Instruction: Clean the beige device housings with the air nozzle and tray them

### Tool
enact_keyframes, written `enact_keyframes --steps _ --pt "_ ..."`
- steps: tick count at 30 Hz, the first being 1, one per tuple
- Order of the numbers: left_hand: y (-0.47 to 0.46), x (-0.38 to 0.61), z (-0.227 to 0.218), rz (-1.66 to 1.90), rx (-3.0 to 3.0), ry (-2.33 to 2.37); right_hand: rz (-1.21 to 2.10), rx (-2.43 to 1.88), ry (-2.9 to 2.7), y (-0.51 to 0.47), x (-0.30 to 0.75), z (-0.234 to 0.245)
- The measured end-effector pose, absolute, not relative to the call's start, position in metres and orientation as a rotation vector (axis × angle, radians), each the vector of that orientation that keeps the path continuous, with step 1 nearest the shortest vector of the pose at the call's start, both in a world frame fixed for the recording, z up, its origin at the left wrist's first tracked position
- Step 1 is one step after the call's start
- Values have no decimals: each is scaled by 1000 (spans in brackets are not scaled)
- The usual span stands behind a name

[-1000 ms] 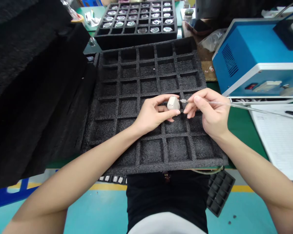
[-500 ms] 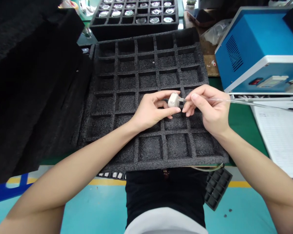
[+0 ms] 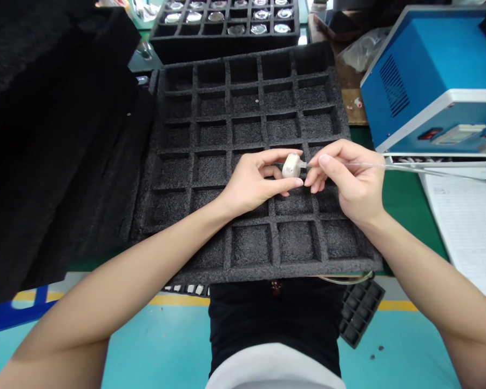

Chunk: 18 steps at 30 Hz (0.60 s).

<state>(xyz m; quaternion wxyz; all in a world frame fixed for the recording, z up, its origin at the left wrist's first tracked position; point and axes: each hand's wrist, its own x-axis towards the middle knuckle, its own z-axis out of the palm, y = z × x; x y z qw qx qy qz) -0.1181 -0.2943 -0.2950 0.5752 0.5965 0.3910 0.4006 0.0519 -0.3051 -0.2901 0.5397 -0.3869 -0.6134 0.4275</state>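
Observation:
My left hand (image 3: 255,181) pinches a small whitish rounded part (image 3: 291,165) between thumb and fingers, over the middle of a black foam tray (image 3: 210,178) with square pockets. My right hand (image 3: 350,181) pinches the metal tip of a thin clear tube (image 3: 405,167) and holds that tip against the right side of the part. The tube runs off to the right toward the blue machine. The pockets of this tray that show are bare.
A second black foam tray (image 3: 222,40) at the back holds several shiny round parts. A blue machine (image 3: 425,81) stands at the right, with a white printed sheet (image 3: 465,221) in front of it. Black foam sheets (image 3: 52,135) are stacked at the left.
The tube tip has closed the small gap and now touches the part. Both hands stay over the same spot; the view has tilted slightly downward.

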Motion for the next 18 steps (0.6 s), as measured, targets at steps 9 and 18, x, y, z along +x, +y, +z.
enact_keyframes --steps 9,18 --pt "-294 -118 -295 939 1396 932 1009 -926 -1474 -305 52 -290" --pt "-294 -118 -295 929 1400 912 997 -918 -1474 -305 52 -290"
